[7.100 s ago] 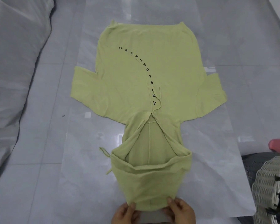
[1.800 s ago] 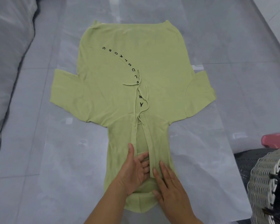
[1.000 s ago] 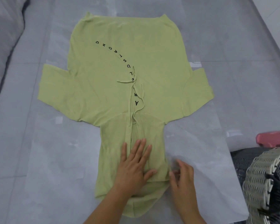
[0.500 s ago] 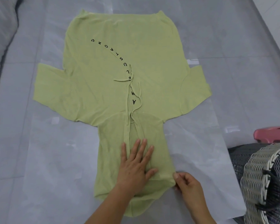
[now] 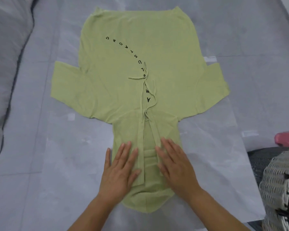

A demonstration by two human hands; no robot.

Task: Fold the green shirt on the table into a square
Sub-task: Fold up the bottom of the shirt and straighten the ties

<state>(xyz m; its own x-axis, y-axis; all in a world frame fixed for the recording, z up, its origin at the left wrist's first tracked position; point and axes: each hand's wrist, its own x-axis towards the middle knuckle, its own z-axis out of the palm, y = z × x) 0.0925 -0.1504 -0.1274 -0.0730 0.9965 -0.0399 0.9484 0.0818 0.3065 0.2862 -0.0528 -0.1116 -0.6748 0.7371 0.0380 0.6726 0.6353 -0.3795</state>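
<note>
While both hands press flat on it, the green shirt lies spread face up on the bench, its hem at the far end from the hands and its hood at the near end. The left hand rests palm down on the left half of the hood, fingers straight and a little fanned, the thumb lying off the cloth edge. The right hand rests palm down on the right half, fingers straight and close together. Neither hand pinches anything. Between the two hands runs the hood's open front, a narrow strip with folded edges.

Beyond the fingertips, two thin drawstrings trail from the neck up across the chest, crossing a curved line of black lettering. One short sleeve sticks out far to the left of the hands and the other sleeve far to the right, both flat.

Under the shirt lies a clear plastic sheet that covers much of the grey bench.

To the right of the right hand, at the frame edge, stands a white and dark woven basket. Dark shapes show inside it, but what they are cannot be told. Just beyond the basket sits a pink object, cut off by the edge. Far to the left of the left hand lies bulky grey padded fabric.
</note>
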